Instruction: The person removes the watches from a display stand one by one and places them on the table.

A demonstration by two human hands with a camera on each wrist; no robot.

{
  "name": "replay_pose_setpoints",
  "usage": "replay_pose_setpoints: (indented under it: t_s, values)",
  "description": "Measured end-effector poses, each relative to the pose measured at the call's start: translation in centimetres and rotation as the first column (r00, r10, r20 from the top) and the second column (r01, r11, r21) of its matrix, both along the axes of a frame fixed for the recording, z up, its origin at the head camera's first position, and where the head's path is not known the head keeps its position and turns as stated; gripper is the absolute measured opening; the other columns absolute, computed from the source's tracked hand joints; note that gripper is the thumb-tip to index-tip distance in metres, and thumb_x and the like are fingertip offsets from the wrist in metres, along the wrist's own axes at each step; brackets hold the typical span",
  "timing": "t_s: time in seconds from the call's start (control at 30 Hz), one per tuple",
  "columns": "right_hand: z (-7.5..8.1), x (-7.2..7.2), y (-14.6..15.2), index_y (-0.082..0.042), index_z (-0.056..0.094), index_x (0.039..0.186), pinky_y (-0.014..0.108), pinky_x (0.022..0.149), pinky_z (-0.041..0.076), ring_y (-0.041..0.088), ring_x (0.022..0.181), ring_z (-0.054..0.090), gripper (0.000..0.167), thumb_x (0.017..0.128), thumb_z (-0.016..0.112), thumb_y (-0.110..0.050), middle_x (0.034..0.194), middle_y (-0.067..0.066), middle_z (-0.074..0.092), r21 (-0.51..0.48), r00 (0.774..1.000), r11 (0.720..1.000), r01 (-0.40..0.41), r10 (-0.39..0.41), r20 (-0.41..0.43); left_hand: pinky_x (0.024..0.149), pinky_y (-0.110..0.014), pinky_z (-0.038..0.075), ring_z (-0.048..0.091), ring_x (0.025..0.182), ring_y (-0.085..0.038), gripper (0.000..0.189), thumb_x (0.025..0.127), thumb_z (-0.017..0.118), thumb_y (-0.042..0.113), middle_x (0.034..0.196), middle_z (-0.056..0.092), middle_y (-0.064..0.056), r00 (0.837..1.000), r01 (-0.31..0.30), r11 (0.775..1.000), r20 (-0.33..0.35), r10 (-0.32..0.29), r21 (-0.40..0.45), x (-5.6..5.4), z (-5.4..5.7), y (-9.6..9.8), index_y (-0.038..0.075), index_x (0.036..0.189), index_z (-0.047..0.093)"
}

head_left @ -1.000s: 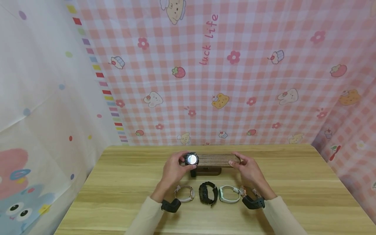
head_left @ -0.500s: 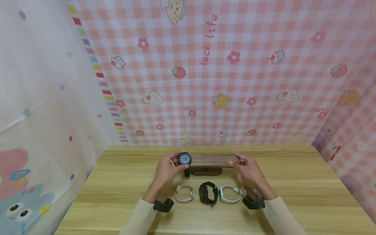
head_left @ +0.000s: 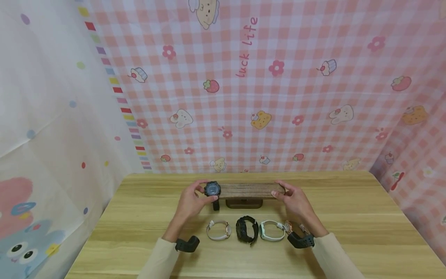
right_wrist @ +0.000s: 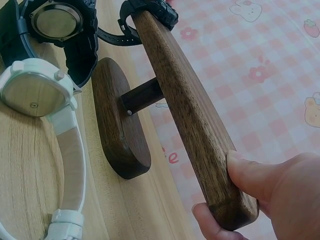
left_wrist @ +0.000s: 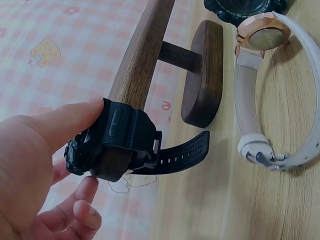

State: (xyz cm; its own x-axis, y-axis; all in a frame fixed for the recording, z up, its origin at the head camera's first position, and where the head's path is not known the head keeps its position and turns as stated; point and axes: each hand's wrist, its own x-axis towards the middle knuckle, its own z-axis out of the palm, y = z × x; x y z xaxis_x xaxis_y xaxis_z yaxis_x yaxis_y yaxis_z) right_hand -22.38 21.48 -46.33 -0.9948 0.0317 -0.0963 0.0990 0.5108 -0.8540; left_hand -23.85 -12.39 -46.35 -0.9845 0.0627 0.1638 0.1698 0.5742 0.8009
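A dark wooden watch stand (head_left: 249,190) stands near the back of the table, its long bar raised on a short post over a rounded base (head_left: 244,204). Looped round the bar's left end is a black wristwatch (head_left: 212,188), dial up. Its strap tail (left_wrist: 185,155) hangs loose toward the table in the left wrist view. My left hand (head_left: 189,203) holds that watch by its sides between thumb and fingers. At the opposite end, my right hand (head_left: 296,199) grips the bar (right_wrist: 190,110), thumb on the front edge and fingers behind.
In front of the stand lie a white-strapped watch with a rose-gold case (head_left: 218,230), a second black watch (head_left: 247,229), a white watch (head_left: 272,230) and a rose-gold watch (head_left: 288,227) partly behind my right wrist. A checked cloth (head_left: 244,147) hangs behind the table.
My left hand has slid the black watch leftward along the bar to its left end. My right hand has stayed on the right end.
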Motion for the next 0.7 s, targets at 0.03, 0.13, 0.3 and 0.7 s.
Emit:
replay_pose_setpoints:
  t_s: [0.03, 0.13, 0.3, 0.7]
  values:
    - [0.0, 0.0, 0.0, -0.016, 0.051, 0.145, 0.031, 0.053, 0.036, 0.017, 0.064, 0.044, 0.058, 0.093, 0.069, -0.036, 0.084, 0.014, 0.059, 0.002, 1.000, 1.000, -0.001, 0.001, -0.002, 0.055, -0.028, 0.041, 0.047, 0.060, -0.015, 0.059, 0.074, 0.088, 0.029, 0.094, 0.063, -0.007, 1.000, 0.002, 1.000, 0.003, -0.002, 0.003, 0.0, 0.0, -0.1, 0.015, 0.127, 0.065]
    - [0.0, 0.0, 0.0, -0.016, 0.051, 0.145, 0.031, 0.054, 0.036, 0.018, 0.066, 0.045, 0.058, 0.094, 0.068, -0.037, 0.085, 0.014, 0.060, 0.006, 1.000, 1.000, -0.002, 0.002, -0.004, 0.057, -0.030, 0.044, 0.050, 0.062, -0.016, 0.059, 0.074, 0.088, 0.028, 0.097, 0.065, -0.008, 1.000, 0.006, 1.000, 0.013, -0.007, 0.022, 0.1, 0.0, -0.4, 0.016, 0.126, 0.064]
    - [-0.1, -0.1, 0.1, -0.015, 0.050, 0.146, 0.030, 0.052, 0.035, 0.017, 0.063, 0.042, 0.059, 0.094, 0.068, -0.036, 0.080, 0.012, 0.057, 0.009, 1.000, 1.000, -0.010, 0.011, -0.011, 0.057, -0.031, 0.047, 0.053, 0.061, -0.016, 0.058, 0.073, 0.089, 0.027, 0.099, 0.067, -0.010, 1.000, 0.003, 0.998, 0.029, -0.005, 0.056, 0.0, -0.1, -0.9, 0.016, 0.125, 0.064]
    - [0.0, -0.1, 0.2, -0.015, 0.049, 0.147, 0.028, 0.051, 0.035, 0.016, 0.062, 0.043, 0.058, 0.095, 0.067, -0.035, 0.083, 0.015, 0.059, 0.000, 1.000, 1.000, -0.009, 0.009, 0.003, 0.052, -0.024, 0.040, 0.049, 0.059, -0.013, 0.057, 0.072, 0.089, 0.019, 0.088, 0.070, -0.008, 0.998, 0.027, 0.987, 0.053, -0.036, 0.157, 0.1, -0.4, -1.9, 0.013, 0.122, 0.063]
